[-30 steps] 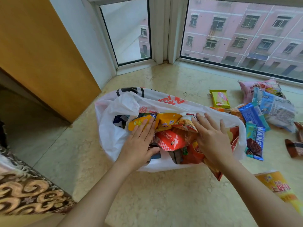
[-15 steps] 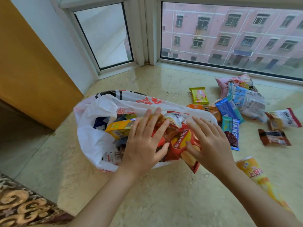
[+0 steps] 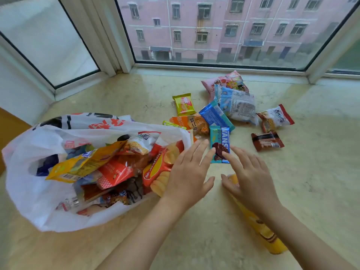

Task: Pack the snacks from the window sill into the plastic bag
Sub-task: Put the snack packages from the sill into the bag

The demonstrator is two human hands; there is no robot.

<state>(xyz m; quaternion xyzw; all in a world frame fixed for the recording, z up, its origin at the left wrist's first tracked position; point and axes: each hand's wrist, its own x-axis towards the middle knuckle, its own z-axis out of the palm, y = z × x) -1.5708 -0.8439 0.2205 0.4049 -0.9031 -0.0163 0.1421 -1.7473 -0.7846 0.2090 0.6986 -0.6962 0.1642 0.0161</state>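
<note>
Both bare forearms reach forward from the lower edge of the view, converging toward the middle. The left hand (image 3: 188, 174) is palm down with its fingers (image 3: 196, 151) straight and slightly spread, thumb out to the right. The right hand (image 3: 251, 178) is likewise palm down, fingers extended and fanned, thumb pointing left. Neither hand holds anything.

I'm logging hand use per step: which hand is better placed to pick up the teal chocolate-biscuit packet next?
Right, probably. The right hand has an open grip with fingertips at the teal packet, on the loose-snack side. The left hand sits between it and the plastic bag.
</note>
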